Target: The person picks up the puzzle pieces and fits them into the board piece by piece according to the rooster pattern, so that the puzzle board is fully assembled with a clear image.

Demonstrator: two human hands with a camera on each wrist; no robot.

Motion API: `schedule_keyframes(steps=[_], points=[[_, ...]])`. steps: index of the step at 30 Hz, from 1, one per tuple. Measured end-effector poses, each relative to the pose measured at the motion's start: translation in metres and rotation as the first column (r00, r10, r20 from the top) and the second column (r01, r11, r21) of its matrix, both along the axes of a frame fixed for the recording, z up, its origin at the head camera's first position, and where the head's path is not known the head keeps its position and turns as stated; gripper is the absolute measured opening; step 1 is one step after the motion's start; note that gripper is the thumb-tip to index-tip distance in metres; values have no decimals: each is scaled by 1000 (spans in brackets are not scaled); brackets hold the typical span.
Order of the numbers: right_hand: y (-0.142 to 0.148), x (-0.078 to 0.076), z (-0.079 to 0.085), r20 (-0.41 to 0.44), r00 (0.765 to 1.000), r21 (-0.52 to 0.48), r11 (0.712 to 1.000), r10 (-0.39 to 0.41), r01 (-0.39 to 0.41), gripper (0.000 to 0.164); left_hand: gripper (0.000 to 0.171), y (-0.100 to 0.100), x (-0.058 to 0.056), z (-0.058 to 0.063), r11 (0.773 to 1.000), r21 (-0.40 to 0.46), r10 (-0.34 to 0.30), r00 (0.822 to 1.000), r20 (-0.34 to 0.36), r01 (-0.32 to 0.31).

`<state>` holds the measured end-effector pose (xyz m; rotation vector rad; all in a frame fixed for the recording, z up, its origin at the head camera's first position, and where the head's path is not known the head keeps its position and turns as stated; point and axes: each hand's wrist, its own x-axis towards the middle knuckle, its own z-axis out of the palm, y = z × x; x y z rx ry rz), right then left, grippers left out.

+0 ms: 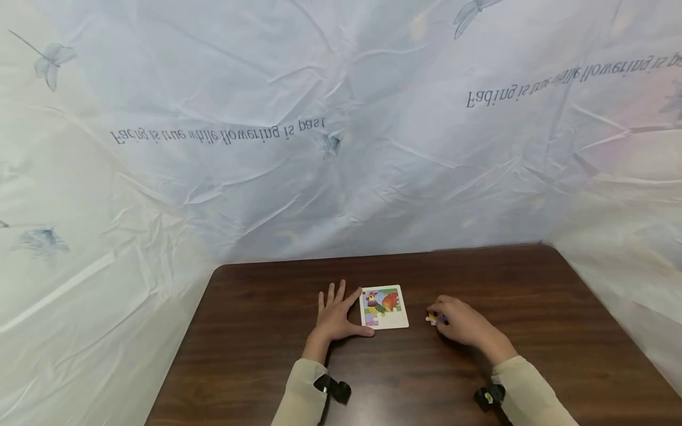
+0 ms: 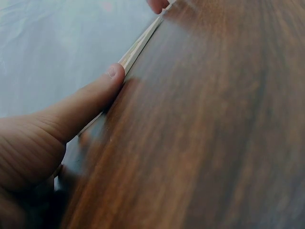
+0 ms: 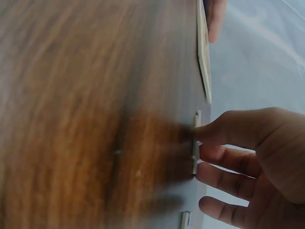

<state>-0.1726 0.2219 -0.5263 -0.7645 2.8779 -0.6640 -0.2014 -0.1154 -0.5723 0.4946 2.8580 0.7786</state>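
Observation:
A square jigsaw puzzle board (image 1: 391, 321) with a white border lies flat on the table. Its picture shows a colourful rooster, and the lower right part is bare white. My left hand (image 1: 334, 319) is spread beside it, thumb and index finger touching its left side. To the right of the board, my right hand (image 1: 459, 319) pinches a small puzzle piece (image 1: 432, 319) with thumb and fingertips, low over the tabletop. The fingers partly cover that piece. In the right wrist view it appears edge-on, with another piece (image 3: 185, 220) lying near the little finger.
The dark brown wooden table (image 1: 394, 378) has a rounded far corner. A pale printed sheet (image 1: 341, 195) with lettering hangs behind it and along both sides. Each forearm wears a black wrist strap (image 1: 333, 388) over a light sleeve.

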Motion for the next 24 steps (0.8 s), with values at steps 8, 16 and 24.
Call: schedule_keyframes(steps=[8, 16, 24], points=[[3, 0, 1, -60, 997, 32, 998, 50, -48, 25, 116, 2, 4, -2, 1000, 0, 11, 1000, -13, -11], [1, 4, -2, -43, 999, 10, 1000, 29, -28, 24, 115, 6, 10, -2, 1000, -11, 17, 1000, -24, -18], [-6, 6, -7, -47, 999, -38, 999, 12, -14, 30, 116, 5, 16, -4, 1000, 1, 21, 999, -26, -21]])
